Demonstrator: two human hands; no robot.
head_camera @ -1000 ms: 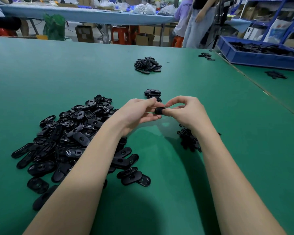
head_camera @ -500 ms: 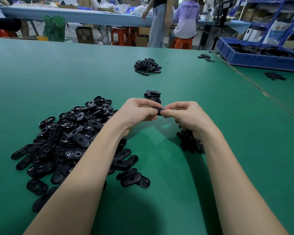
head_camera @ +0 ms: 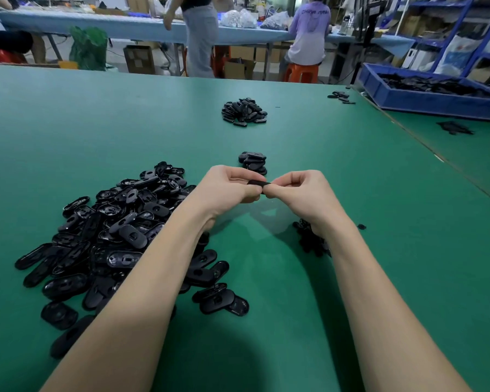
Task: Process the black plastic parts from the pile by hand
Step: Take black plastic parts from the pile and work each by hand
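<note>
Head view shows my two hands drawn closer together than a second ago: back then I held a small rounded black piece between my fingertips with what looks like a thin stem showing on the left side, and now only a flat black plastic strip of a part (head_camera: 257, 183) shows edge-on between them. I judge I have turned or pressed the part and am midway through working this one piece, trimming or snapping something off it, though I cannot tell exactly what.

My left hand (head_camera: 229, 188) is curled, thumb and fingers pinching the left end of the part. My right hand (head_camera: 300, 190) is curled the same way and pinches the right end, so both hands are clamped on the one piece, held above the green table surface (head_camera: 379, 222).

The big pile of black oval plastic parts (head_camera: 119, 230) lies to my left, hardly reduced. A small stack of black oval parts (head_camera: 253, 161) sits just beyond my hands, and a little heap of small black scraps (head_camera: 309, 239) lies under my right wrist.
</note>
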